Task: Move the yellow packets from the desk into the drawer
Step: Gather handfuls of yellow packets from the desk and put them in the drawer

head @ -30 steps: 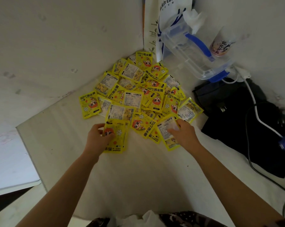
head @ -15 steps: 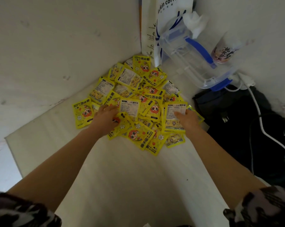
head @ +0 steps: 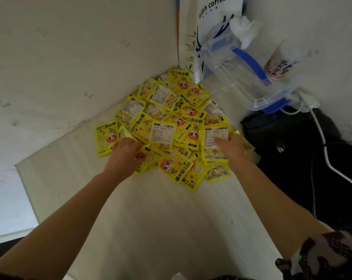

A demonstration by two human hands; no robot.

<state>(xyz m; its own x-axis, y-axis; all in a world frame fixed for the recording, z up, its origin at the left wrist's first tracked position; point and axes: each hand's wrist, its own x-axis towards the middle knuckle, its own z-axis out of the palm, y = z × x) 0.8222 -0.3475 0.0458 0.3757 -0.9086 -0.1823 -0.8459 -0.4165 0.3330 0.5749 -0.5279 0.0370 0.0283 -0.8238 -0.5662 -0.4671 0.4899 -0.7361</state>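
A heap of several yellow hand-warmer packets [head: 171, 118] lies in the back corner of the pale desk [head: 151, 219]. My left hand [head: 123, 153] reaches into the heap's left side, fingers curled around yellow packets [head: 149, 158] at its near edge. My right hand [head: 230, 147] grips a yellow packet [head: 213, 138] with its white label side up, thumb on top, at the heap's right side. No drawer is in view.
A white coffee paper bag [head: 211, 21] stands in the corner. A clear plastic box with blue handles [head: 241, 73] leans beside it, with a printed cup [head: 280, 65] behind. A black bag [head: 302, 158] and white cable [head: 324, 150] lie at right. Walls enclose the desk's left and back.
Both hands moved forward into the heap. The right hand took hold of a label-side-up packet and the left gathered packets at the near left edge. The camera leaned in closer.
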